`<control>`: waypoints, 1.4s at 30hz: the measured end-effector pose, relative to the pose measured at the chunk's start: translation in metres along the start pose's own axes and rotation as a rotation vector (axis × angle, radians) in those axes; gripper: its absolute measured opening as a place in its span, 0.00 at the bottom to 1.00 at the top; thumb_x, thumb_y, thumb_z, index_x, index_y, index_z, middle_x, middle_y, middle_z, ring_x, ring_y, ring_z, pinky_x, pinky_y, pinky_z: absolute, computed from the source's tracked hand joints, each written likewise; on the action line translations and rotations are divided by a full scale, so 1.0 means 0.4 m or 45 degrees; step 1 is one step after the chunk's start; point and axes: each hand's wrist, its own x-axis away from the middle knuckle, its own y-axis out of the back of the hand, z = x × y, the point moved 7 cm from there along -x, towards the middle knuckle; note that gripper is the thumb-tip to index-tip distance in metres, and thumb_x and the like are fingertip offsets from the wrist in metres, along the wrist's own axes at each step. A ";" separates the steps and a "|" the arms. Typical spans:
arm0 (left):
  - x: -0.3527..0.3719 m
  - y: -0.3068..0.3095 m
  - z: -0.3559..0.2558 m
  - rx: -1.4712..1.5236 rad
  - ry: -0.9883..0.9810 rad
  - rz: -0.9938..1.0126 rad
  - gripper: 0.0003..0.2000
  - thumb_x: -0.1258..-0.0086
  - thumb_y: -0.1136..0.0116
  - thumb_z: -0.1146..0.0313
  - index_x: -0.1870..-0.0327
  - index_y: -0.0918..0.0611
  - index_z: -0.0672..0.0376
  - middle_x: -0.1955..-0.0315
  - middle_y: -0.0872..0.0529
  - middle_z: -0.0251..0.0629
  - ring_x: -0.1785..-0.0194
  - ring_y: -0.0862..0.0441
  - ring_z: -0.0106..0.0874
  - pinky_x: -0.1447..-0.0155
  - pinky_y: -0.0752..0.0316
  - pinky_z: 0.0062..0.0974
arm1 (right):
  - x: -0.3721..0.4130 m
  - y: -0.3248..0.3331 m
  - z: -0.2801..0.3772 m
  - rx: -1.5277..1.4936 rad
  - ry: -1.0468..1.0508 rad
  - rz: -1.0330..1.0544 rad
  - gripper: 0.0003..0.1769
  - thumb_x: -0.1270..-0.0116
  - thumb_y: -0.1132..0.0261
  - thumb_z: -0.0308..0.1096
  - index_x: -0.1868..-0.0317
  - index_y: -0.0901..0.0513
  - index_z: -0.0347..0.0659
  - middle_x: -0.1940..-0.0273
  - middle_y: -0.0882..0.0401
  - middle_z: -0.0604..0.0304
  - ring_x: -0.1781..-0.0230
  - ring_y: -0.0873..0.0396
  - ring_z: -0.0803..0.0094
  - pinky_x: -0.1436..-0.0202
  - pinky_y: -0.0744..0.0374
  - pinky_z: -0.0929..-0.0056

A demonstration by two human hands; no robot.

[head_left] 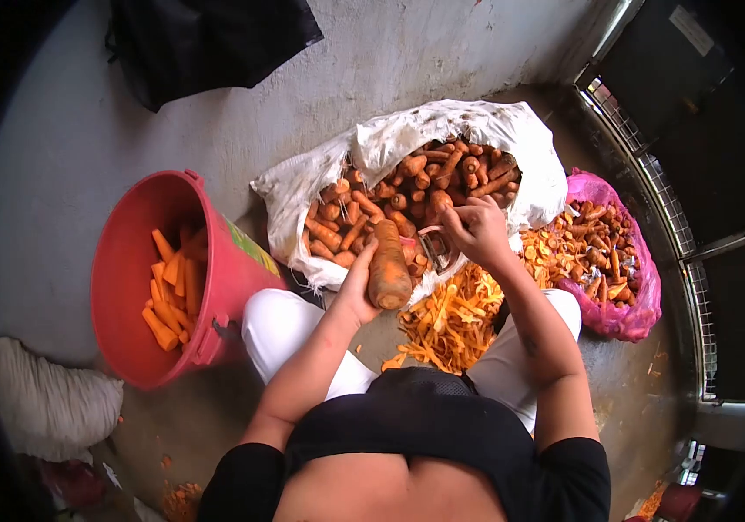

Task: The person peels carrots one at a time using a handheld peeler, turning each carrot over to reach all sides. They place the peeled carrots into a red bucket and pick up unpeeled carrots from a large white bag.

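My left hand (359,283) is closed around a large unpeeled carrot (388,270), its thick end pointing toward me. To the right, my right hand (479,228) grips a peeler (436,248), whose metal frame sits just right of the carrot, apart from it. Both hands are over the front edge of a white sack (533,161) full of unpeeled carrots (451,170). Orange peelings (455,322) lie heaped on the floor below my hands, between my legs.
At the left stands a red bucket (251,278) with peeled carrots (172,300) inside. A pink bag (647,291) of carrot pieces is at the right. A black bag (207,43) hangs on the wall; a pale sack (50,400) lies at lower left.
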 end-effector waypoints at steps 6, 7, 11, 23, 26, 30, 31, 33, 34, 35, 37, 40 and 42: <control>-0.075 0.024 0.010 -0.075 0.007 0.095 0.21 0.25 0.53 0.50 0.44 0.23 0.56 0.53 0.16 0.38 0.53 0.15 0.36 0.48 0.19 0.40 | -0.005 -0.026 0.059 -0.088 0.317 0.025 0.16 0.38 0.34 0.38 0.83 0.16 0.44 0.86 0.25 0.64 0.84 0.34 0.68 0.70 0.36 0.69; -0.083 0.026 0.010 -0.082 0.010 0.071 0.21 0.25 0.53 0.49 0.45 0.23 0.55 0.54 0.15 0.37 0.54 0.15 0.35 0.49 0.19 0.39 | -0.001 -0.025 0.061 -0.090 0.355 -0.016 0.16 0.39 0.33 0.36 0.85 0.18 0.45 0.87 0.26 0.65 0.84 0.33 0.68 0.71 0.36 0.69; -0.097 0.000 0.027 -0.136 0.034 0.135 0.20 0.26 0.54 0.46 0.50 0.21 0.53 0.62 0.14 0.35 0.59 0.14 0.34 0.56 0.17 0.35 | 0.008 -0.025 0.070 -0.011 0.403 0.056 0.18 0.41 0.33 0.35 0.88 0.22 0.45 0.88 0.30 0.65 0.84 0.32 0.69 0.72 0.38 0.68; -0.104 -0.004 0.077 -0.251 0.200 0.076 0.22 0.24 0.56 0.46 0.46 0.25 0.55 0.56 0.16 0.35 0.56 0.15 0.31 0.52 0.16 0.35 | 0.026 -0.040 0.094 -0.055 0.527 0.045 0.22 0.44 0.32 0.34 0.92 0.30 0.46 0.88 0.32 0.64 0.83 0.31 0.69 0.72 0.38 0.68; -0.107 0.004 0.084 -0.227 0.224 0.077 0.21 0.24 0.56 0.47 0.46 0.25 0.56 0.56 0.16 0.36 0.56 0.15 0.31 0.53 0.16 0.35 | 0.025 -0.039 0.098 -0.002 0.512 0.079 0.22 0.42 0.33 0.36 0.92 0.29 0.46 0.89 0.30 0.67 0.82 0.31 0.70 0.70 0.35 0.69; -0.086 -0.012 0.076 -0.258 0.210 0.025 0.19 0.24 0.55 0.48 0.48 0.23 0.52 0.58 0.16 0.32 0.58 0.15 0.27 0.55 0.17 0.30 | 0.028 -0.052 0.092 -0.011 0.521 0.109 0.22 0.41 0.34 0.37 0.91 0.28 0.47 0.89 0.29 0.69 0.82 0.31 0.70 0.69 0.34 0.70; -0.093 -0.005 0.077 -0.252 0.208 0.031 0.19 0.24 0.56 0.48 0.48 0.23 0.52 0.58 0.16 0.32 0.58 0.15 0.28 0.55 0.17 0.30 | 0.029 -0.055 0.092 -0.005 0.518 0.117 0.22 0.41 0.34 0.37 0.91 0.28 0.47 0.89 0.29 0.69 0.82 0.31 0.70 0.69 0.33 0.70; -0.094 -0.003 0.077 -0.242 0.206 0.032 0.19 0.24 0.55 0.48 0.48 0.23 0.53 0.58 0.16 0.32 0.58 0.15 0.28 0.55 0.17 0.30 | 0.029 -0.057 0.092 0.009 0.513 0.132 0.22 0.40 0.34 0.37 0.91 0.28 0.47 0.89 0.28 0.69 0.82 0.31 0.70 0.69 0.33 0.70; -0.090 -0.005 0.076 -0.239 0.207 0.025 0.18 0.24 0.55 0.48 0.49 0.23 0.53 0.58 0.16 0.32 0.58 0.15 0.27 0.55 0.17 0.30 | 0.029 -0.058 0.092 0.003 0.507 0.133 0.22 0.40 0.34 0.37 0.91 0.28 0.47 0.89 0.28 0.69 0.82 0.31 0.70 0.69 0.33 0.70; -0.089 -0.007 0.075 -0.236 0.207 0.019 0.18 0.24 0.55 0.48 0.49 0.23 0.53 0.58 0.16 0.32 0.58 0.15 0.27 0.55 0.17 0.30 | 0.029 -0.059 0.091 -0.003 0.502 0.133 0.22 0.40 0.35 0.37 0.91 0.28 0.47 0.89 0.28 0.69 0.82 0.31 0.70 0.69 0.33 0.70; -0.092 -0.004 0.077 -0.229 0.199 0.018 0.18 0.25 0.54 0.49 0.49 0.23 0.53 0.59 0.16 0.32 0.58 0.15 0.27 0.55 0.17 0.30 | 0.030 -0.061 0.090 -0.023 0.495 0.137 0.22 0.41 0.35 0.37 0.92 0.28 0.46 0.89 0.28 0.68 0.82 0.30 0.69 0.69 0.33 0.70; -0.092 -0.006 0.078 -0.254 0.186 0.057 0.20 0.25 0.53 0.49 0.46 0.24 0.56 0.57 0.16 0.35 0.56 0.15 0.30 0.53 0.16 0.33 | 0.034 -0.063 0.086 -0.073 0.488 0.141 0.21 0.42 0.35 0.36 0.91 0.27 0.46 0.88 0.28 0.68 0.82 0.30 0.69 0.70 0.33 0.69; -0.092 -0.007 0.076 -0.287 0.178 0.082 0.22 0.26 0.53 0.48 0.45 0.25 0.57 0.56 0.16 0.37 0.55 0.15 0.31 0.53 0.16 0.34 | 0.037 -0.066 0.081 -0.118 0.478 0.134 0.20 0.43 0.35 0.35 0.91 0.27 0.46 0.88 0.28 0.67 0.81 0.29 0.68 0.71 0.33 0.68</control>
